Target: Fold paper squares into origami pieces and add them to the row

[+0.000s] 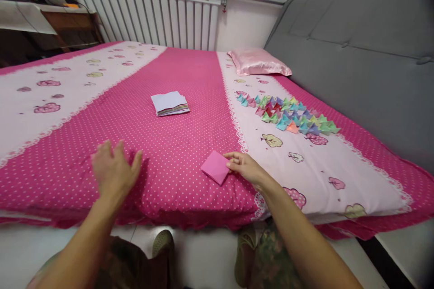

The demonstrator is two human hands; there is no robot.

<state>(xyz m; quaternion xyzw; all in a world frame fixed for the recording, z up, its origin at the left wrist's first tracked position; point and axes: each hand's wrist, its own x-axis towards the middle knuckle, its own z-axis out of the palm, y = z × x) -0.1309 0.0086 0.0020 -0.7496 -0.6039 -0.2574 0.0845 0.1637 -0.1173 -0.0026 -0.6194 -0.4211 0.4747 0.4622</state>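
My right hand (242, 167) pinches the right corner of a folded pink paper square (214, 167) close to the bed's front edge. Off to the left, my left hand (115, 167) hovers above the dotted pink bedspread with its fingers spread, slightly blurred and holding nothing. Farther back lies a stack of paper sheets (170, 103), white on top with coloured edges showing. Several small folded paper pieces (288, 115) in many colours stand grouped on the pale stripe at the right.
The bedspread (193, 72) covers a wide bed. A pink pillow (259, 62) rests at the back beside the grey padded headboard (356, 27). Behind the bed is a white radiator (145, 16), and a desk (69, 25) stands at the far left.
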